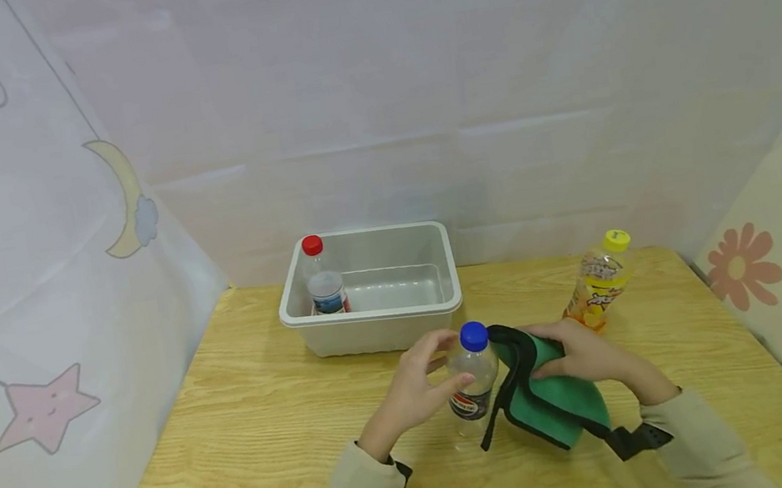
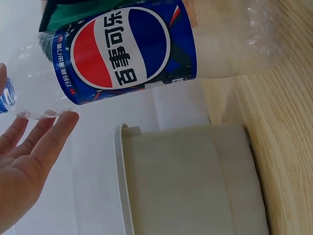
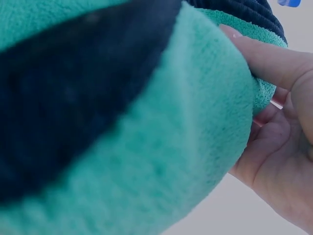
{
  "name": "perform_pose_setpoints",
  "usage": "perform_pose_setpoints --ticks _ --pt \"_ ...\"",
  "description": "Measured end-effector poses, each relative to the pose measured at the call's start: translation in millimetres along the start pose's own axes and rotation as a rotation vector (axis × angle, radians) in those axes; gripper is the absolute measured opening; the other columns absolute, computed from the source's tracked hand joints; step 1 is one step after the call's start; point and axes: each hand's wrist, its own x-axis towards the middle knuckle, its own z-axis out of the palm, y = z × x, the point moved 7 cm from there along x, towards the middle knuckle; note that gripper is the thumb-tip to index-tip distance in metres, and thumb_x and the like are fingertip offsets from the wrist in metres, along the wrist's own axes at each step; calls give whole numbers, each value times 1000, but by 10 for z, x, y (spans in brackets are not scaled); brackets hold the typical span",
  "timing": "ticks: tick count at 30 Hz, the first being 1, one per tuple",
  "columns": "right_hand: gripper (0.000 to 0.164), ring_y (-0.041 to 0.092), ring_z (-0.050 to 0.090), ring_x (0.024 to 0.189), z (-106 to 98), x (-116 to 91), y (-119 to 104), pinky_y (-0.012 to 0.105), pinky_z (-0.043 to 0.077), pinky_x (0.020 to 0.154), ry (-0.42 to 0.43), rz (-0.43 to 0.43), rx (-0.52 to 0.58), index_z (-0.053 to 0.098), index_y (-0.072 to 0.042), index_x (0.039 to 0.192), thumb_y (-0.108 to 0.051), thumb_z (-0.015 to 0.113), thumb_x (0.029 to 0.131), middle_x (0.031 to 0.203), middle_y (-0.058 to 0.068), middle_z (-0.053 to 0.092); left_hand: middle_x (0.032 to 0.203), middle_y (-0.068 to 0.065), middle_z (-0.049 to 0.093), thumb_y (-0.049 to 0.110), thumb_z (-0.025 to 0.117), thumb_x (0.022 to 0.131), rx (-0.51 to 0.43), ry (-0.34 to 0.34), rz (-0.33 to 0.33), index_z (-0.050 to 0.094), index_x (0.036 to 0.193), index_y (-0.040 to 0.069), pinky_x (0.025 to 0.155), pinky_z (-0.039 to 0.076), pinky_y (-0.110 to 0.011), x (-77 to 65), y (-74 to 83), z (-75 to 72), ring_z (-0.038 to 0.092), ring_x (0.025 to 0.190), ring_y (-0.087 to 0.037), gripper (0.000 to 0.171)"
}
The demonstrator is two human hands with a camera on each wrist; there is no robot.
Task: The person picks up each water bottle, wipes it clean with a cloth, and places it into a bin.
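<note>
A clear Pepsi bottle (image 1: 474, 383) with a blue cap stands upright on the table, its blue label (image 2: 127, 49) plain in the left wrist view. My left hand (image 1: 416, 392) is spread beside the bottle's upper part, thumb in front and the other fingertips right at its side. My right hand (image 1: 577, 351) grips a green cloth (image 1: 563, 408) with black edging, folded over and hanging down next to the bottle. Fuzzy green pile fills much of the right wrist view, where the thumb lies over a fold of the cloth (image 3: 215, 83).
Behind the left hand stands a pale grey bin (image 1: 374, 332), holding a red-capped bottle (image 1: 325, 283) at its left end. A yellow-capped orange drink bottle (image 1: 600, 280) leans beyond the right hand. White printed sheets hang around the wooden table (image 1: 255, 450).
</note>
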Motion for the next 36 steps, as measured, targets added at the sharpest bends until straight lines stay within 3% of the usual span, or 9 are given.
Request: perform_pose_setpoints --ticks 4,7,15,33,36 --pt "54 12 59 94 -66 18 -74 27 51 74 -7 2 18 52 3 123 -20 71 79 113 16 61 117 -22 52 1 67 81 -12 -8 10 47 120 -9 88 47 -44 -21 194 -67 51 108 -34 45" --pt "55 13 58 96 -104 32 -109 27 51 75 -14 5 19 51 3 125 -21 71 79 114 16 61 115 -22 52 1 66 81 -17 -4 34 49 119 -10 86 48 -44 -26 244 -96 52 106 -35 43" --pt "54 12 59 93 -195 82 -206 26 51 72 13 -51 -12 51 4 123 -15 72 78 110 17 62 116 -17 51 7 67 82 17 25 70 50 126 -3 85 49 -43 -1 -113 -35 52 107 -32 48" --pt "54 15 59 93 -232 176 -298 27 51 72 -8 5 -31 52 2 124 -20 72 79 112 15 61 129 -15 49 13 62 87 98 39 120 45 131 0 85 50 -40 -59 -94 -22 49 115 -27 49" --pt "55 16 59 92 -222 185 -292 28 51 72 -12 25 -35 51 2 125 -21 71 79 112 15 61 128 -11 48 18 64 86 131 53 130 47 131 3 83 51 -36 -62 -150 -9 49 114 -24 50"
